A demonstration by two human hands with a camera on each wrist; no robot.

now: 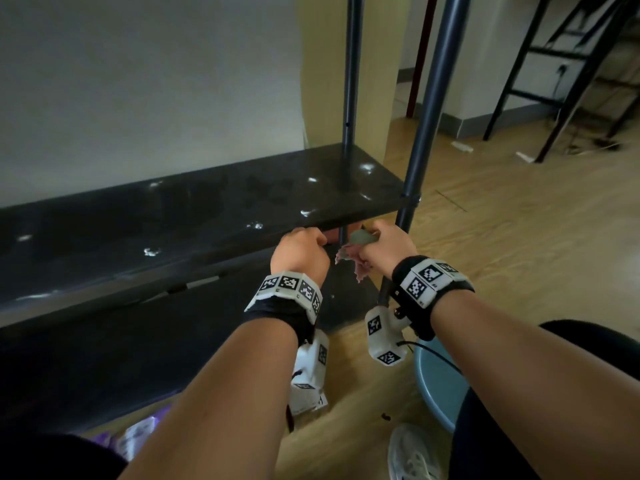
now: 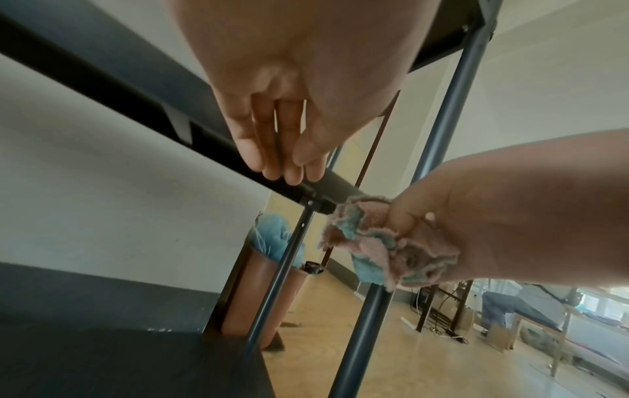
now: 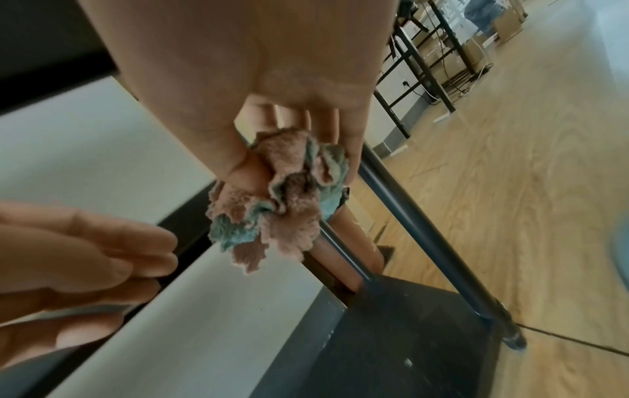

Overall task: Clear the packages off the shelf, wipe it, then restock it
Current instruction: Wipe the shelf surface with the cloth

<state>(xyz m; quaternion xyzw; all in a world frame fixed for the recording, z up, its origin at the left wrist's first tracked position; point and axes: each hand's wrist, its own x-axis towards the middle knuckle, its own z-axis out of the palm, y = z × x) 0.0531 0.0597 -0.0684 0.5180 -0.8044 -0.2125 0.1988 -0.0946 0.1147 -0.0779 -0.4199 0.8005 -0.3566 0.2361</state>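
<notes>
The dark shelf (image 1: 173, 216) is bare, with wet patches and bright spots on top. My right hand (image 1: 377, 242) grips a crumpled pink and blue cloth (image 1: 353, 252) just off the shelf's front right corner, next to the post. The wrist views show the cloth (image 3: 282, 196) bunched between thumb and fingers of the right hand (image 3: 292, 167). My left hand (image 1: 301, 247) hovers beside it at the shelf's front edge (image 2: 136, 88). The left hand's fingers (image 2: 289, 161) are loosely together and hold nothing. Purple and white packages (image 1: 138, 434) lie low at the bottom left.
A grey post (image 1: 429, 109) stands at the shelf's front right corner. A blue basin (image 1: 440, 386) and a white shoe (image 1: 412, 452) are on the wooden floor. A brown bin with a blue bag (image 2: 265, 290) stands behind the rack. A lower shelf (image 3: 408, 336) lies underneath.
</notes>
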